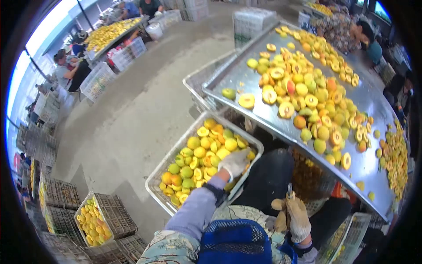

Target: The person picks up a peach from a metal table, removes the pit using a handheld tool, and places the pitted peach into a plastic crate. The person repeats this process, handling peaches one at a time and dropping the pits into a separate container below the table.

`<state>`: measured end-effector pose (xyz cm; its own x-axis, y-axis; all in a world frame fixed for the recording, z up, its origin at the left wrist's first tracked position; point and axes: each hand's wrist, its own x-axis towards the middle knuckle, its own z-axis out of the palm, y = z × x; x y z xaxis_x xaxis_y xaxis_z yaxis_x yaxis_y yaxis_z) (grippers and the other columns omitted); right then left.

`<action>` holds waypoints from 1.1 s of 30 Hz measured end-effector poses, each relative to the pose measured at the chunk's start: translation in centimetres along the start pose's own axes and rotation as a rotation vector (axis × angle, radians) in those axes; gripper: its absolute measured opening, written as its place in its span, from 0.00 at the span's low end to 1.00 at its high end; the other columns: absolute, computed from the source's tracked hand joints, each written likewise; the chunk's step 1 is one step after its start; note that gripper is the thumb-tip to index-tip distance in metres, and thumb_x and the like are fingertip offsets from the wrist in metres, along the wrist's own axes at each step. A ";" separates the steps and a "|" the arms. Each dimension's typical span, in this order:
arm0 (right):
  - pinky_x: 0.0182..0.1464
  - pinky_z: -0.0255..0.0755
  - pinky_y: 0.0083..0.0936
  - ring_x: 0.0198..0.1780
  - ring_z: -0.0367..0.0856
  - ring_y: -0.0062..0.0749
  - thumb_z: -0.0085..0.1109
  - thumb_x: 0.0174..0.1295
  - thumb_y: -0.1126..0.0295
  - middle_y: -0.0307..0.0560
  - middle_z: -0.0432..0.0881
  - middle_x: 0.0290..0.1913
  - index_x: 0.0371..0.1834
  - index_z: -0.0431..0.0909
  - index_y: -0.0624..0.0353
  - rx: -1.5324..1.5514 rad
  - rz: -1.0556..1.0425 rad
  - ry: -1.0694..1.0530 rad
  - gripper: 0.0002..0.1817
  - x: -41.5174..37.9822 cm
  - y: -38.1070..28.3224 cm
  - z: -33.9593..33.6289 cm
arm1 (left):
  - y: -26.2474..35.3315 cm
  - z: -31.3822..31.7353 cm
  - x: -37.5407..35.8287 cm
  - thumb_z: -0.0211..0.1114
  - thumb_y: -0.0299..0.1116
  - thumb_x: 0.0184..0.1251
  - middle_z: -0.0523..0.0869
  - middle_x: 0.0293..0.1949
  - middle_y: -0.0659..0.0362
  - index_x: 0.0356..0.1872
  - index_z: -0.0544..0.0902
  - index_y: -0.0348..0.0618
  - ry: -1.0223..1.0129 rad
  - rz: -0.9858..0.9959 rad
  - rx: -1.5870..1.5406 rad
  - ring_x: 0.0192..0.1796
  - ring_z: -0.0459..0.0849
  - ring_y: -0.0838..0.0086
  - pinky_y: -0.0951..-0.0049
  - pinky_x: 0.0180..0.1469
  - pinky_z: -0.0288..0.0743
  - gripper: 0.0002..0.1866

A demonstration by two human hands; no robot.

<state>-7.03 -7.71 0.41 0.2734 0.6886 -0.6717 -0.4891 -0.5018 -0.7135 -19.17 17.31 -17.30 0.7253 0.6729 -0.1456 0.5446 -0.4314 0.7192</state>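
My left hand [235,163], in a whitish glove, lies palm down on halved yellow peaches [200,152] at the right side of a white plastic crate [159,169]. Its fingers look stretched over the fruit; their tips are partly hidden. Over my lap, my right hand [299,216] is gloved and closed around a small tool with a metal tip [289,189]. The tool's handle is hidden by the fingers. In front of me on the right, a tilted-looking metal table [263,112] carries a heap of whole and halved peaches [307,94].
A second crate of peaches [94,222] stands on the floor at lower left beside stacked crates [61,193]. Under the table edge is more fruit [307,176]. Other people sit at a fruit-covered table [112,35] at upper left, and a co-worker [343,33] sits across my table.
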 end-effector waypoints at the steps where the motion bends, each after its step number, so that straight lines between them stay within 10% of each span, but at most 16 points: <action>1: 0.18 0.71 0.22 0.15 0.77 0.31 0.48 0.72 0.60 0.46 0.78 0.17 0.45 0.77 0.70 0.001 -0.035 0.012 0.20 0.3 0.8 -0.6 | 3.1 -2.1 -1.4 0.51 0.39 0.70 0.82 0.51 0.42 0.63 0.72 0.39 0.032 0.076 -0.110 0.55 0.80 0.49 0.56 0.57 0.73 0.23; 6: 0.15 0.69 0.22 0.12 0.75 0.33 0.44 0.75 0.48 0.50 0.79 0.16 0.43 0.78 0.70 -0.060 -0.114 0.010 0.29 -0.9 0.5 -0.4 | 11.8 -4.0 -4.7 0.55 0.39 0.75 0.67 0.72 0.47 0.70 0.65 0.31 -0.365 0.369 -0.858 0.74 0.64 0.63 0.66 0.76 0.52 0.29; 9: 0.17 0.72 0.22 0.14 0.77 0.33 0.44 0.75 0.51 0.50 0.80 0.18 0.46 0.77 0.70 0.024 -0.160 0.004 0.27 -1.0 1.4 -1.7 | 17.7 -4.9 -7.3 0.54 0.40 0.76 0.65 0.73 0.47 0.72 0.60 0.29 -0.363 0.520 -0.959 0.72 0.66 0.66 0.69 0.73 0.60 0.32; 11: 0.19 0.74 0.23 0.17 0.80 0.34 0.44 0.75 0.54 0.51 0.82 0.22 0.49 0.77 0.69 0.058 -0.228 0.022 0.24 -1.7 1.5 -1.9 | 19.8 -5.2 -8.0 0.55 0.34 0.76 0.73 0.68 0.50 0.69 0.67 0.31 -0.607 0.285 -1.027 0.61 0.79 0.70 0.73 0.62 0.74 0.26; 16: 0.20 0.71 0.18 0.18 0.78 0.24 0.54 0.70 0.57 0.45 0.81 0.23 0.50 0.75 0.62 0.024 -0.142 -0.040 0.18 -4.4 0.7 -4.1 | 22.1 -4.1 -6.8 0.56 0.32 0.75 0.80 0.61 0.52 0.61 0.75 0.31 -0.713 0.347 -0.646 0.57 0.82 0.70 0.73 0.60 0.76 0.19; 20: 0.20 0.69 0.17 0.18 0.78 0.23 0.57 0.68 0.48 0.46 0.81 0.23 0.51 0.73 0.62 0.062 -0.080 0.026 0.25 -5.3 0.0 -6.0 | 23.0 -3.5 -3.5 0.55 0.36 0.73 0.73 0.68 0.47 0.74 0.58 0.34 -0.792 0.357 -0.302 0.70 0.70 0.66 0.69 0.72 0.62 0.33; 22: 0.21 0.69 0.17 0.19 0.78 0.24 0.57 0.67 0.46 0.46 0.80 0.23 0.49 0.73 0.62 0.087 -0.215 0.086 0.27 -4.7 1.1 -7.7 | 22.8 -3.1 -0.9 0.57 0.42 0.71 0.79 0.61 0.46 0.71 0.67 0.40 -0.454 0.484 0.086 0.62 0.79 0.63 0.68 0.64 0.70 0.30; 33: 0.25 0.74 0.18 0.21 0.81 0.26 0.53 0.71 0.52 0.47 0.82 0.25 0.49 0.80 0.61 0.269 -0.155 0.192 0.21 -5.1 -0.1 -13.4 | 32.1 10.6 16.6 0.53 0.32 0.69 0.75 0.64 0.44 0.64 0.74 0.41 -0.153 0.693 0.433 0.68 0.70 0.54 0.61 0.68 0.65 0.22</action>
<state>2.74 -18.20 1.21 0.4991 0.6222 -0.6031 -0.6233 -0.2257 -0.7487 14.77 8.25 -3.86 0.9882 0.0939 0.1208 0.0446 -0.9320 0.3597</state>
